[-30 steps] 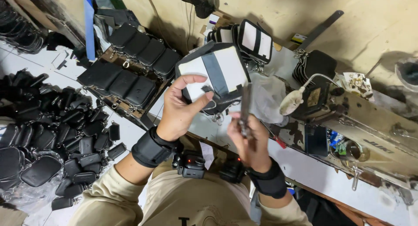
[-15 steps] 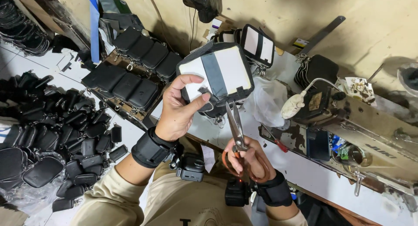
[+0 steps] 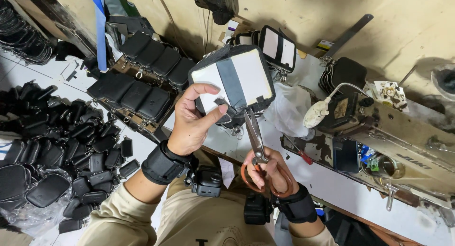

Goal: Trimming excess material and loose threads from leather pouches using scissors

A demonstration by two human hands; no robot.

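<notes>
My left hand (image 3: pixel 193 123) grips a small black zip pouch (image 3: pixel 234 80) turned inside out, so its white lining with a grey centre strip faces me. I hold it up in front of me over the table edge. My right hand (image 3: pixel 266 171) holds a pair of scissors (image 3: pixel 256 141) with orange-brown handles. The blades point up and their tips touch the pouch's lower edge, next to my left thumb. Both wrists wear black straps.
A sewing machine (image 3: pixel 379 132) with a white lamp (image 3: pixel 316 114) stands at the right on the white table (image 3: pixel 332 184). Rows of finished black pouches (image 3: pixel 142 84) lie in a tray at the left. A heap of black pouches (image 3: pixel 61 146) covers the floor. Another inside-out pouch (image 3: pixel 278 47) lies behind.
My right hand dropped lower and took up the scissors, whose blades now reach the pouch's bottom edge. My left hand raised the pouch slightly and turned its lining toward me.
</notes>
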